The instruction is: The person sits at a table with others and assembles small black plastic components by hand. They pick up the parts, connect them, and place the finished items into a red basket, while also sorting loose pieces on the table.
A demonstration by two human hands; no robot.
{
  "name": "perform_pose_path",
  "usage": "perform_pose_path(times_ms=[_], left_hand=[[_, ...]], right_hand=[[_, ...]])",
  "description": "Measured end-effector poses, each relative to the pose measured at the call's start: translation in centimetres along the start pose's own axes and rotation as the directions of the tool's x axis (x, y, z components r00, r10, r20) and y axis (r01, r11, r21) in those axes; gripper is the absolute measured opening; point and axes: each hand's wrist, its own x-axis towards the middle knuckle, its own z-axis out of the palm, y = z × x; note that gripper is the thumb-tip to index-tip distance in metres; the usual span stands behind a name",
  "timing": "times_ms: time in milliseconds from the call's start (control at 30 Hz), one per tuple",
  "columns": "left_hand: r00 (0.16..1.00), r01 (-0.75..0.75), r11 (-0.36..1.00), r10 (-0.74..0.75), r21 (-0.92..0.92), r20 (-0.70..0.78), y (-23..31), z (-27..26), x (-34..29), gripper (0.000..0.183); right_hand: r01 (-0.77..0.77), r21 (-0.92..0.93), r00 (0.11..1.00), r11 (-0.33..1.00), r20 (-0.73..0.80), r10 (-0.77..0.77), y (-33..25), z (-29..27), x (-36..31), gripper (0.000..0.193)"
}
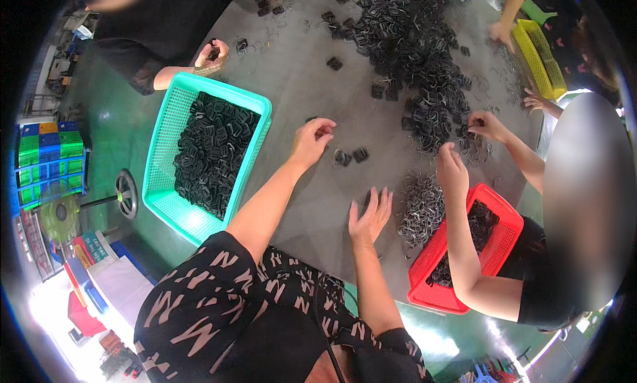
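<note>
Reaching forward with the left arm, bare forearm stretched out, left hand curling its fingers loosely inward. Holding the right forearm nearer the body, right hand spreading open, palm facing down, fingers fanning apart.

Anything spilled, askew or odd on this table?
Nothing stands out. The black clips lie heaped loose on the grey table, and the teal basket and red basket overhang its edge; nothing looks tipped or broken.
</note>
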Motion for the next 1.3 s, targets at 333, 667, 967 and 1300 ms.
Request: perform_pose_path(times_ms=[333, 667, 967, 1300], left_hand=[[0.977, -0.178, 0.941, 0.132, 0.289, 0.169, 1.3, 0.5, -4.5, 0.019], [0.892, -0.152, 0.878, 0.319, 0.454, -0.320, 1.6, -0.9, -0.9, 0.015], [0.999, 0.001, 0.980, 0.008, 0.199, -0.044, 0.5, 0.3, 1.0, 0.019], [0.933, -0.305, 0.792, 0.360, 0.530, -0.002, -4.1, 0.0, -6.8, 0.035]], right_hand=[[0.062, 0.001, 0.997, 0.998, -0.050, -0.062, -0.7, 2.0, 4.4, 0.046], [-0.475, 0.593, 0.878, 0.649, 0.268, 0.398, -1.5, 0.3, 7.3, 0.017], [-0.200, 0.151, 0.980, 0.968, 0.031, 0.198, -0.7, 0.7, 9.7, 0.034], [-0.344, 0.209, 0.920, 0.915, 0.268, 0.285, -2.0, 0.4, 9.6, 0.027]])
